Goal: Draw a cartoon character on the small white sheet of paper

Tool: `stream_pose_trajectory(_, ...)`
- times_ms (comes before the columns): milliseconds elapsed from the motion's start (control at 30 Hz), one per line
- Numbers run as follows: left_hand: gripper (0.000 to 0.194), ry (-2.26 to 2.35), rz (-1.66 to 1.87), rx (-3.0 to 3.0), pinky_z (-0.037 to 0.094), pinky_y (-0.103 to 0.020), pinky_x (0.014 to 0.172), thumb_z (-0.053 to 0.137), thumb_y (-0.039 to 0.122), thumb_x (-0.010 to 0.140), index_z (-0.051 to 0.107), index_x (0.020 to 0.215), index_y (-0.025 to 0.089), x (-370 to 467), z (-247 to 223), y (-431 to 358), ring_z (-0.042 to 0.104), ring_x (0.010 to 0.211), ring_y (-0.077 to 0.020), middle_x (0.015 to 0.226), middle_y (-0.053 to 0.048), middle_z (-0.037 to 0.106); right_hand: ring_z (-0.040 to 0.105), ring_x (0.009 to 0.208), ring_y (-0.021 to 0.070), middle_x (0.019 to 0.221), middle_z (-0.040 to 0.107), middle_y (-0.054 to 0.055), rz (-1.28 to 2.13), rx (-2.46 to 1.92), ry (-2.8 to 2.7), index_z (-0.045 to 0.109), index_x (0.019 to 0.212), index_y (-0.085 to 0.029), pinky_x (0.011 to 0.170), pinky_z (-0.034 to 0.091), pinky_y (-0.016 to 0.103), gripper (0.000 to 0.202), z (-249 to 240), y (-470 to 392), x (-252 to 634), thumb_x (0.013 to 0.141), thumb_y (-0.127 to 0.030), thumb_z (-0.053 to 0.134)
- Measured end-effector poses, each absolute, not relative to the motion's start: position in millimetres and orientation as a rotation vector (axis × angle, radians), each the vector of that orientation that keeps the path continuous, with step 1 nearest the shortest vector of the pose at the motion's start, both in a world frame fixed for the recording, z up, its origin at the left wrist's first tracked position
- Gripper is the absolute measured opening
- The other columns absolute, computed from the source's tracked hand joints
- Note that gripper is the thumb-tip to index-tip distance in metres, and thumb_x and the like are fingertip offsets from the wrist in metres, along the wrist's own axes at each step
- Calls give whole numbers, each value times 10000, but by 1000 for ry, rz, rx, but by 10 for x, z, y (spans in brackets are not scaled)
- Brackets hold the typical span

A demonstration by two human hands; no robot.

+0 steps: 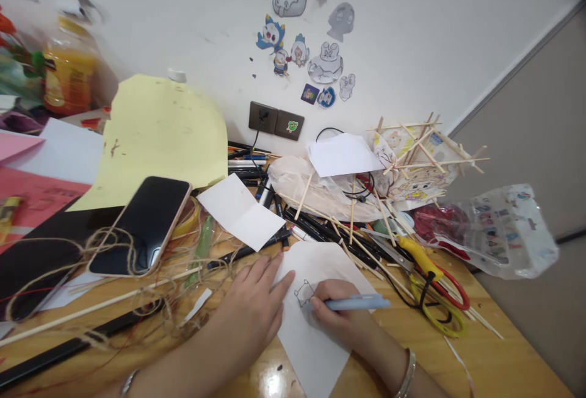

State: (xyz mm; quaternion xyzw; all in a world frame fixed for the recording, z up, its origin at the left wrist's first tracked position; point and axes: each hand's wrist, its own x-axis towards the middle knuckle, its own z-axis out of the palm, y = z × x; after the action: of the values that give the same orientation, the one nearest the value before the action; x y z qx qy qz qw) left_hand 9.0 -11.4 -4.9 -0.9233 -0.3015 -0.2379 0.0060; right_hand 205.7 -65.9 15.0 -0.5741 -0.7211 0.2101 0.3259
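A sheet of white paper (315,349) lies on the wooden table, with a small line drawing (302,293) of a rounded figure on it. My right hand (336,312) rests on the sheet, fingers closed around a light blue pen (359,302) whose tip is at the drawing, hidden by the fingers. Flat along the sheet's left edge lies my left hand (256,300), its fingers stretched out and slightly spread. Beyond its fingertips sit a folded white paper (242,212) and black markers (249,250).
Left of me are a phone (144,227), tangled twine (132,245), a yellow sheet (165,135) and a juice bottle (68,68). To the right lie scissors (442,285), a hot glue gun (419,257), wooden sticks (352,221), a stick frame (416,160) and a plastic bag (499,233).
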Motion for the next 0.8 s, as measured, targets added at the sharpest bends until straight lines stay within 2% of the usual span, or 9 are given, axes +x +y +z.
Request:
stream_pose_trajectory(533, 409, -926, -739, -2870, 399, -449, 891, 552, 183, 821, 552, 1229, 204, 88, -72, -109, 468, 1128, -322, 1347, -141, 469, 455, 495, 124, 487, 473, -22, 561, -1505, -1908, 396, 520, -214, 502, 330, 244, 346, 167, -658, 2044, 847, -316, 438)
stream_pose_trajectory(800, 407, -923, -731, -2883, 400, -450, 890, 528, 169, 825, 559, 1230, 195, 92, -57, -105, 470, 1121, -321, 1349, -145, 468, 425, 490, 133, 489, 454, -15, 422, -1543, -2015, 373, 530, -217, 493, 297, 265, 326, 148, -667, 2048, 846, -290, 405)
